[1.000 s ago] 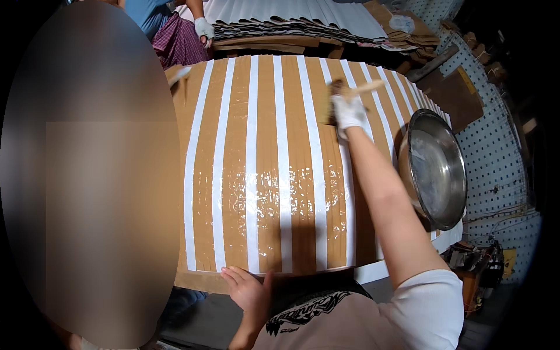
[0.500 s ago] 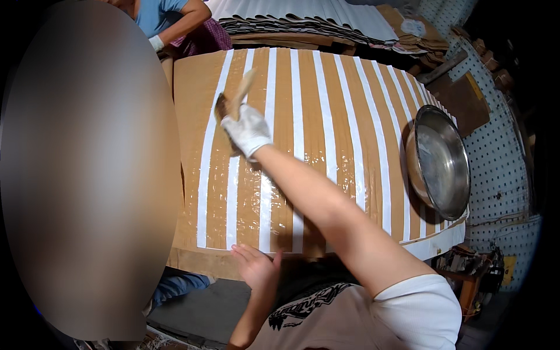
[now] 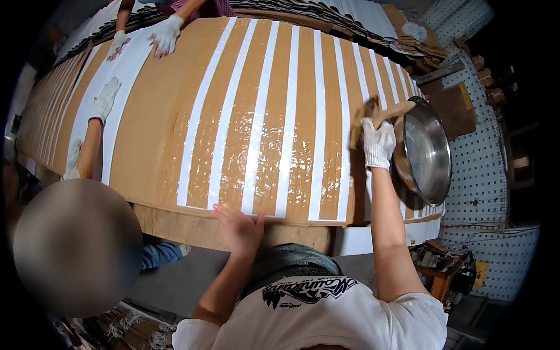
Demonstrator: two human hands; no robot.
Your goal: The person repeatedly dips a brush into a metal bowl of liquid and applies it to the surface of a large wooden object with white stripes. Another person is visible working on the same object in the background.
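Note:
My right hand [image 3: 379,143], in a white knitted glove, is closed around a wide brush [image 3: 398,110] with a pale wooden handle and dark, blurred bristles. It holds the brush over the right part of the layered brown sheets [image 3: 192,140], just left of a metal basin [image 3: 403,160]. White strips [image 3: 255,163] alternate with brown bands across these sheets, and a wet, glossy film covers their middle. Bare and with fingers extended, my left hand [image 3: 239,227] rests on the sheets' near edge.
Co-workers' gloved hands [image 3: 165,36] and another gloved hand [image 3: 105,99] press on a broad white sheet [image 3: 129,61] at the left. A blurred round shape [image 3: 79,248] covers the lower left. Stacked white sheets [image 3: 356,17] lie at the back. A dotted pale blue surface [image 3: 481,181] runs along the right.
My right hand has swept the brush right, from the left strips to beside the basin. My left hand stays at the near edge. The large blur has shrunk, revealing co-workers' hands and the white sheet.

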